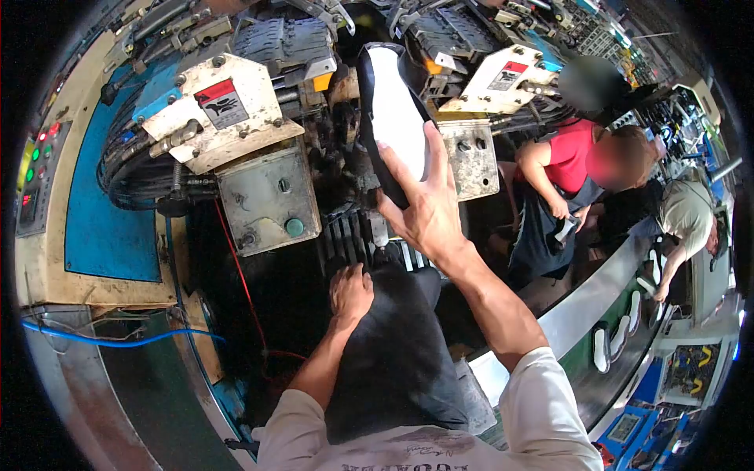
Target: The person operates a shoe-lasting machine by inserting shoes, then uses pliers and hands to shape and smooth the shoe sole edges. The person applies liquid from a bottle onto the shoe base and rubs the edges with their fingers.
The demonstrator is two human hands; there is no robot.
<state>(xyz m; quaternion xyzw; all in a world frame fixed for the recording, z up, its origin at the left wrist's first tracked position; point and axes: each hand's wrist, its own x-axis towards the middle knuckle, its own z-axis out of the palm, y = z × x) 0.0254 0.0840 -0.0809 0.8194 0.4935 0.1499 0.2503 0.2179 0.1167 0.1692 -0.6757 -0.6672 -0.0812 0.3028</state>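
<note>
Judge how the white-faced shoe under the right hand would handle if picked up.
The shoe is probably stiff: its white face shows no sagging. It may be fairly light, since only the right hand is on it, though the machine could bear some weight. That face looks smooth, so perhaps slippery.

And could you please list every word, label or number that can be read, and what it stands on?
No text reads clearly.
Shirt: upside-down print, cut off, unreadable.
Left machine sign: hand pictogram, lettering too small.
Right machine sign: lettering too small.
Panel: markings too small.
</note>
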